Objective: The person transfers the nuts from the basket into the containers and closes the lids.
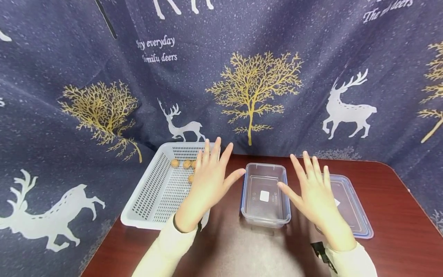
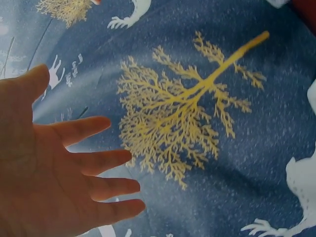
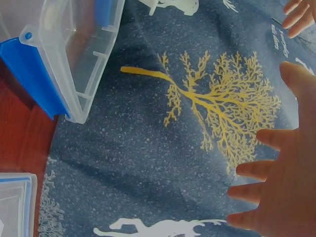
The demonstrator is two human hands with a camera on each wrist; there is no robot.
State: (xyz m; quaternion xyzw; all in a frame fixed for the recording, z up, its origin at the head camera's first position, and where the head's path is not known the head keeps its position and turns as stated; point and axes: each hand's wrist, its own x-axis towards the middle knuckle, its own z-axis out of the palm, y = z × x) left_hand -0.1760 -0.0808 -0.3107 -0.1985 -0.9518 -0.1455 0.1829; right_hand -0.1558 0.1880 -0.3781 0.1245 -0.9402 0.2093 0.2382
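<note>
Left hand point(image 1: 209, 177): raised, fingers straight and spread wide, holding nothing; overlaps the right side of the basket in the head view.
Right hand point(image 1: 314, 196): raised likewise, grip wide, nothing held; overlaps the left part of the lid.
Basket point(image 1: 169, 198): pale, perforated, on the table point(image 1: 221, 256) at the person's left; walnuts point(image 1: 175, 163) lie inside toward its far end.
Container point(image 1: 254, 211): clear, blue latches along its sides, between the hands; no walnuts visible inside.
Lid point(image 1: 353, 209): clear, flat on the table right of the container, off it.
Step in hand: judged a ready pose, before any handling; walnuts in the basket, container uncovered.
Next move: probably calls for lowering a hand and narrowing its fingers around whatever is handled; walnuts would need a small pinch.
Hidden: walnuts behind the left hand, so no sure count; lid's left edge and part of its white label behind the right hand.
Cut off: container and lid, at the right wrist view's left edge.
Hard to make out: pale corner at the left wrist view's top right, not identifiable; that view mostly shows printed cloth point(image 2: 256, 148).
</note>
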